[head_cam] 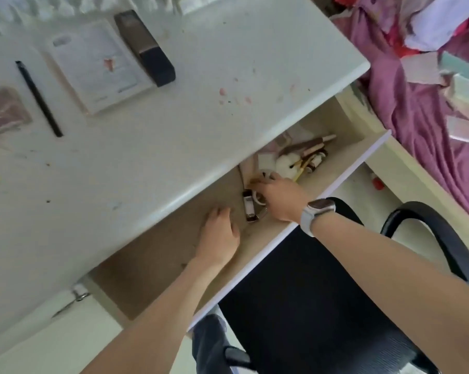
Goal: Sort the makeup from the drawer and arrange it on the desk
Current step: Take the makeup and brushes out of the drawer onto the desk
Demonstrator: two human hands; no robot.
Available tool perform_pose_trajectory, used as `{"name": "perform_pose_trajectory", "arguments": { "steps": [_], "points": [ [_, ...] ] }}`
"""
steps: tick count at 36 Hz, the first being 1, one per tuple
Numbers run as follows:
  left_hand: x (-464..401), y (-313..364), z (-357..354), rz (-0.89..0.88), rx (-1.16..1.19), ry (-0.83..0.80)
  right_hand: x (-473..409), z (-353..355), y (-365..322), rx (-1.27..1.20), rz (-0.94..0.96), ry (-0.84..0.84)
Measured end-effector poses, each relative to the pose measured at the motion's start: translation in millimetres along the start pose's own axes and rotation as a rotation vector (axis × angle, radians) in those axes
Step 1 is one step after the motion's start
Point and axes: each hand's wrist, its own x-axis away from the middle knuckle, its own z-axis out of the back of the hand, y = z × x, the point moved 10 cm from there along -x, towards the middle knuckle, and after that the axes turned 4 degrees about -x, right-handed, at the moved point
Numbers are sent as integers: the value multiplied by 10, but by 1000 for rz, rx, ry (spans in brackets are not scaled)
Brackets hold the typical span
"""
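Observation:
The drawer under the white desk stands pulled out. Inside it, my left hand rests palm down on the bare bottom, fingers loosely spread. My right hand, a watch on its wrist, reaches into the makeup pile and its fingers curl around a small white round item. A dark small bottle with a white label lies just left of that hand. Further back lie a white puff, brushes and pencils. On the desk sit a black pencil, a white palette and a dark long box.
A pink packet lies at the desk's left edge. A black mesh chair stands right in front of the drawer. A bed with purple cloth and scattered papers fills the right side. A cabinet door with a metal handle sits lower left.

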Motion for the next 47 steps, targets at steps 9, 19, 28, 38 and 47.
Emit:
{"name": "perform_pose_trajectory", "arguments": {
  "steps": [9,19,28,38,47],
  "points": [
    [-370,161,-116,124,-145,147,-71,-20,280,7,-56,-13],
    [-290,178,-13,104,-179,134,39,82,281,-264,-109,-39],
    [333,20,477,110,133,158,476,551,106,-891,-169,292],
    [1069,-475,1814,220,235,577,411,1052,-967,-1286,-91,457],
    [1251,-1333,2676,400,307,798,-184,1066,-2187,-1091,-24,343]
  ]
}}
